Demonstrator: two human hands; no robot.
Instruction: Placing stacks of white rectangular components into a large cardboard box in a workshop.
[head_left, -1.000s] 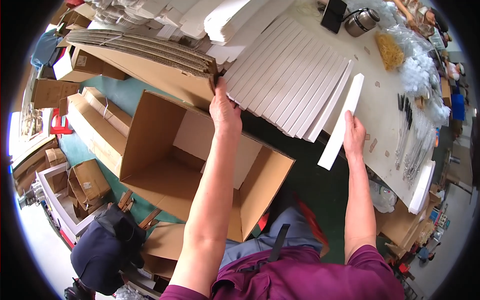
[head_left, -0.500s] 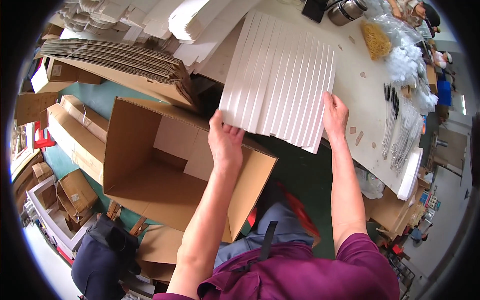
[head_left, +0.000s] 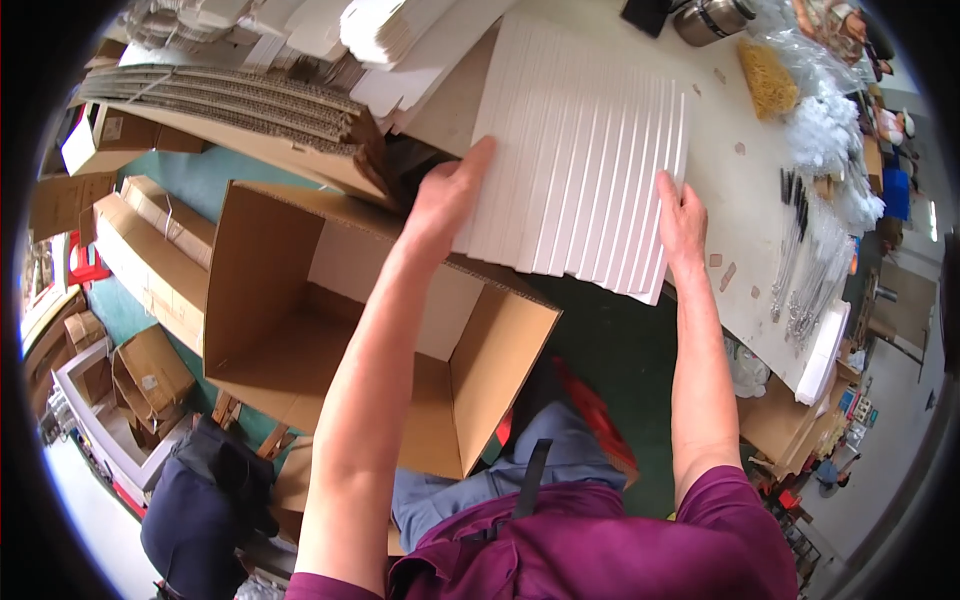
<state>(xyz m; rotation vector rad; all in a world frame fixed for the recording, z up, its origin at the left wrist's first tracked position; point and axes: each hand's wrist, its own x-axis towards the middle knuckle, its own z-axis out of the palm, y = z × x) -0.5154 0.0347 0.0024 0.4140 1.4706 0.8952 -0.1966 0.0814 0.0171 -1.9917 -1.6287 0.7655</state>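
White card strips lie side by side on the bench, long ways pointing away. Left hand and right hand press flat, open, squeezing both sides. Open cardboard box sits lower left.

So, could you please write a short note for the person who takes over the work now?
Left hand: flat on the left edge of the fanned row of white strips.
Right hand: at the row's right edge.
The strips lie overlapping on the table, squared between both hands.
The open cardboard box stands below the left arm and looks empty.
Done: strips gathered. Left: apparently moving them to the box.
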